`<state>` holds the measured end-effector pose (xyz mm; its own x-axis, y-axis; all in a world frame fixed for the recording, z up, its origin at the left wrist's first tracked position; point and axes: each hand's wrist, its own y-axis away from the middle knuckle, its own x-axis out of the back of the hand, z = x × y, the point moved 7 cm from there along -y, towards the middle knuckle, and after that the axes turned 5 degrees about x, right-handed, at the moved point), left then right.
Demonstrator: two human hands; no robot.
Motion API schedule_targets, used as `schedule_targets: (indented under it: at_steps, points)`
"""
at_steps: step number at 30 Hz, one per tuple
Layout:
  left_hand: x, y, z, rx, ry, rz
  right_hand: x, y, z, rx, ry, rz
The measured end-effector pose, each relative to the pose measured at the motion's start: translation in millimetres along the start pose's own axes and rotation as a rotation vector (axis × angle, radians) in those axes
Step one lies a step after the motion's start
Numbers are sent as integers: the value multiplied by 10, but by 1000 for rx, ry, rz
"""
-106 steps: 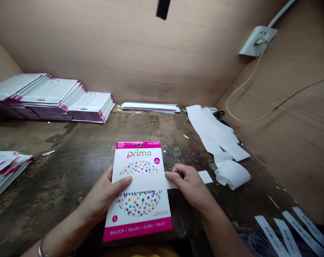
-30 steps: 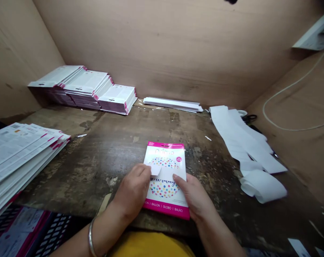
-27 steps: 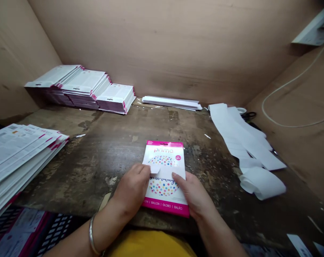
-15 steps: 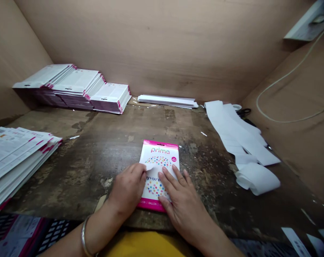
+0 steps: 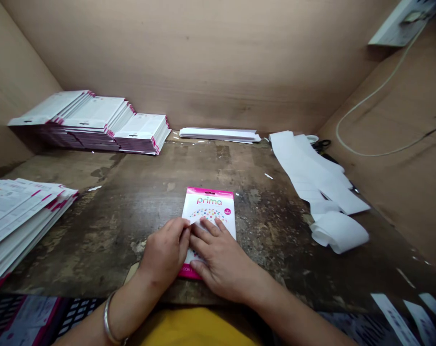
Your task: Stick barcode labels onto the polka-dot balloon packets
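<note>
While both hands lie over its lower half, a pink-edged Prima balloon card sits flat on the worn wooden workbench, toward the near edge. A small white paper tab sticks up at the card's middle, right beside the curled fingers of the left hand. That hand may be pinching the tab, but its fingers hide the contact, so I can't tell for sure. The right hand is open, its fingers spread flat across the card, holding nothing else.

To the far left stand packed stacks of cards, with a looser stack of cards at the left edge of the bench. A bundle of white strips lies against the far wall. On the right, long white backing paper trails into a loose curl, with black-handled scissors just beyond it. Printed white label strips show at the near right, below the bench edge.
</note>
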<state>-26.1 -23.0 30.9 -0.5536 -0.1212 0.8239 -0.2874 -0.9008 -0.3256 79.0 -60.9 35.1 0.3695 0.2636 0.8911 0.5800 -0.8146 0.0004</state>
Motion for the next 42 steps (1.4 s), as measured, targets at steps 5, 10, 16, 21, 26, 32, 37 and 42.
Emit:
schedule_targets:
  at_steps: [5, 10, 16, 21, 26, 32, 37, 42]
  points:
    - [11, -17, 18, -3, -65, -17, 99, 29, 46, 169, -119, -41]
    - [-12, -12, 31, -19, -89, -44, 162, 187, 152, -3, -35, 243]
    - [-15, 0, 68, -44, -86, -51, 28, 256, 118, -179, 87, 209]
    - [-27, -9, 154, -86, -115, -109, 51, 63, 53, -112, 55, 141]
    - [-31, 48, 194, -116, -145, -68, 50, 54, 106, -64, -20, 203]
    - [-90, 111, 181, -181, -186, -104, 95, 182, 266, -118, -169, 405]
    - [-98, 129, 211, -257, -201, -131, 51, 117, 240, -76, -144, 361]
    - [-75, 222, 261, -364, -252, -145, 103, 114, 205, -48, -65, 313]
